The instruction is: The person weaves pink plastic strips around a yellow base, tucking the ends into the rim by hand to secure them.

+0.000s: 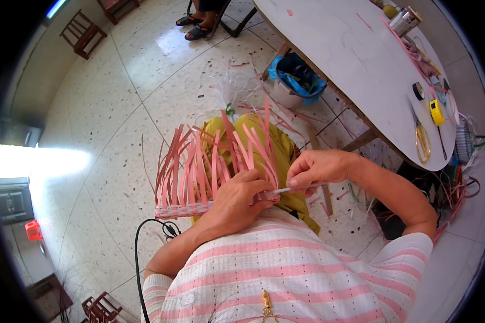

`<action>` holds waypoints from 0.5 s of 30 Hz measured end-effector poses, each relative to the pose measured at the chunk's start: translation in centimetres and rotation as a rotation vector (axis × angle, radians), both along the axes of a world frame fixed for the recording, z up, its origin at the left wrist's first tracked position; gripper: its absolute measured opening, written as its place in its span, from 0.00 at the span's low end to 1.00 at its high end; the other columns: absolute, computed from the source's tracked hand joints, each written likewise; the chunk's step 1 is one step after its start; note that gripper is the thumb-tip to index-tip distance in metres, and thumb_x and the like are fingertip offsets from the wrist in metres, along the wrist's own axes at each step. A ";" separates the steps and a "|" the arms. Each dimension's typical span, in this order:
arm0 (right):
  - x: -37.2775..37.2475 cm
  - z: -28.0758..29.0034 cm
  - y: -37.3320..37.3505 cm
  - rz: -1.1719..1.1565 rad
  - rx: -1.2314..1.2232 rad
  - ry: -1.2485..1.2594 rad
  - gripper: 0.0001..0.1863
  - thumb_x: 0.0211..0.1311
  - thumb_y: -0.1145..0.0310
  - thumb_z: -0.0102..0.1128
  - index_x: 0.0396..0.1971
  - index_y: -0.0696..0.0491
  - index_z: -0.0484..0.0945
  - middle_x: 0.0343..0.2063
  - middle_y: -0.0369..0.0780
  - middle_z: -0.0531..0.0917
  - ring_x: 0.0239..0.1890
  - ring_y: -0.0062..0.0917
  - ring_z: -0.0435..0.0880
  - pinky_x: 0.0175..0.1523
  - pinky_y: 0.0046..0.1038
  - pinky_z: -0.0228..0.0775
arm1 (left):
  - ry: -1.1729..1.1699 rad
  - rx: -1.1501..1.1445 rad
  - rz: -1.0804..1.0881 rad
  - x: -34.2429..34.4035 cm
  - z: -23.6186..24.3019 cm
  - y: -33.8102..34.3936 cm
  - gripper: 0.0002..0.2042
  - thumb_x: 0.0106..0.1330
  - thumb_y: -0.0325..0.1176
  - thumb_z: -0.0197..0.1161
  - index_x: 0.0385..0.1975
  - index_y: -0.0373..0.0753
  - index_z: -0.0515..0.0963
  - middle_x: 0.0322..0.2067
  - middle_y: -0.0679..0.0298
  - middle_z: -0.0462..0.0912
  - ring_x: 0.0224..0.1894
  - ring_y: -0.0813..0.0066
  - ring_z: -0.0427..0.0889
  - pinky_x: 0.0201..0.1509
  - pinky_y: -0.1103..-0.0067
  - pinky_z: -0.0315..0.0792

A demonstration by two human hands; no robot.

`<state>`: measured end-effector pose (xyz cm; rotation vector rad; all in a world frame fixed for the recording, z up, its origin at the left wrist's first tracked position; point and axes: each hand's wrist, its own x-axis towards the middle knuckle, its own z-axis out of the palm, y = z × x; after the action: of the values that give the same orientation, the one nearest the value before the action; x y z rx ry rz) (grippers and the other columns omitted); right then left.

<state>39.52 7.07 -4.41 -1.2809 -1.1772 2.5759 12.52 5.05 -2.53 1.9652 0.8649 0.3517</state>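
Across my lap lies a partly woven strip piece (180,210), pink and white in a checkered band. Many loose pink strips (187,175) fan out from its far edge over my knees. My left hand (237,196) is closed on the woven band near its right end, thumb on the near side and fingers over the top. Just to the right, my right hand (320,168) pinches a pale flat strip (284,190) between thumb and fingers. That strip runs from the band's right end into the right hand. Fingers hide part of the band.
At the right stands a white table (355,59) with gold-handled scissors (422,141), a yellow tape measure (436,112) and black tape (418,90). Below it is a blue-lined bucket (296,86). White strips (231,89) lie beyond my knees. A person's feet (196,27) show farther off.
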 end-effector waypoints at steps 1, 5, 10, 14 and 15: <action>0.2 -0.2 0.0 0.025 -0.050 0.018 0.10 0.67 0.65 0.68 0.37 0.58 0.85 0.29 0.34 0.83 0.31 0.17 0.81 0.37 0.24 0.75 | 0.002 -0.007 0.001 0.0 0.1 -0.1 0.14 0.56 0.25 0.74 0.43 0.35 0.84 0.39 0.58 0.81 0.44 0.56 0.82 0.46 0.68 0.76; 0.4 -0.8 -0.1 0.025 -0.191 0.061 0.12 0.70 0.63 0.66 0.40 0.58 0.84 0.32 0.33 0.84 0.35 0.18 0.83 0.43 0.29 0.81 | 0.017 -0.002 -0.005 0.1 0.1 -0.1 0.14 0.55 0.25 0.74 0.42 0.35 0.84 0.39 0.57 0.81 0.43 0.56 0.82 0.46 0.68 0.76; 0.9 -2.2 -0.5 -0.010 -0.442 0.150 0.12 0.70 0.65 0.66 0.44 0.57 0.84 0.35 0.34 0.85 0.37 0.18 0.84 0.46 0.32 0.83 | 0.003 -0.011 -0.001 0.0 0.1 -0.2 0.14 0.55 0.24 0.75 0.42 0.35 0.84 0.40 0.57 0.81 0.43 0.57 0.83 0.45 0.69 0.76; 0.9 -2.0 -0.6 0.010 -0.406 0.173 0.12 0.70 0.65 0.66 0.45 0.58 0.83 0.34 0.34 0.85 0.37 0.17 0.83 0.44 0.30 0.82 | 0.006 0.003 -0.006 -0.1 0.0 -0.3 0.15 0.54 0.24 0.75 0.42 0.35 0.84 0.40 0.57 0.81 0.43 0.57 0.83 0.45 0.69 0.77; 0.9 -2.1 -0.7 0.025 -0.363 0.173 0.12 0.70 0.65 0.67 0.45 0.58 0.84 0.34 0.33 0.85 0.36 0.17 0.83 0.43 0.28 0.82 | 0.005 0.003 -0.009 0.0 0.0 -0.3 0.15 0.54 0.24 0.75 0.42 0.35 0.84 0.40 0.57 0.81 0.43 0.57 0.83 0.45 0.69 0.77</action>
<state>40.43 6.36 -6.54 -1.0638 -0.7242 2.9442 12.47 4.79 -2.53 1.9728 0.8589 0.3429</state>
